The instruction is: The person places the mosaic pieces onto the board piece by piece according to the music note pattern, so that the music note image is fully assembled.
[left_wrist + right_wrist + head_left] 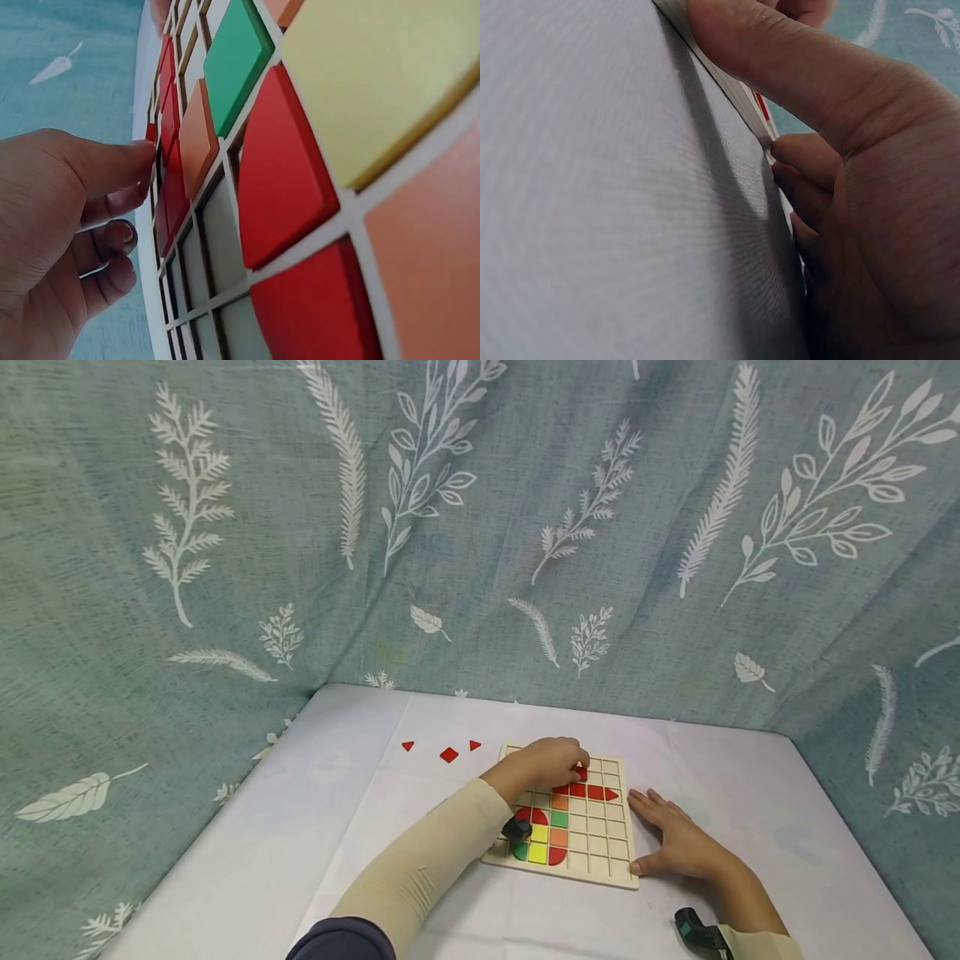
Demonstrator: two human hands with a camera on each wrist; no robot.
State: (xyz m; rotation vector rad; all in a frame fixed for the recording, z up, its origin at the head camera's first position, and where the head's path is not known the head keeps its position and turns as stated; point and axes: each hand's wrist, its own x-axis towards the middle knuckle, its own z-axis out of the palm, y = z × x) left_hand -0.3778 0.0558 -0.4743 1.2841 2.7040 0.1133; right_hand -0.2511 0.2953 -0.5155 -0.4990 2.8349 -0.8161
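A wooden grid board (600, 864) lies on the table with coloured tiles in some of its cells. Near its far side, my left hand (553, 762) pinches a red square tile (582, 773) between thumb and forefinger, just beyond a row of red tiles (596, 792). In the left wrist view the left hand (67, 202) partly covers that tile, and its other fingers curl loosely. My right hand (678, 843) rests spread at the board's right edge. In the right wrist view, the right hand (855, 150) touches the board's edge with its thumb.
Left of the board lie loose red pieces: a triangle (408, 746), a square (448, 755) and another triangle (475, 745). Green (559, 819), yellow (537, 853) and orange (558, 837) tiles sit in the board. A leaf-patterned curtain (480, 568) hangs behind the white tabletop (360, 877).
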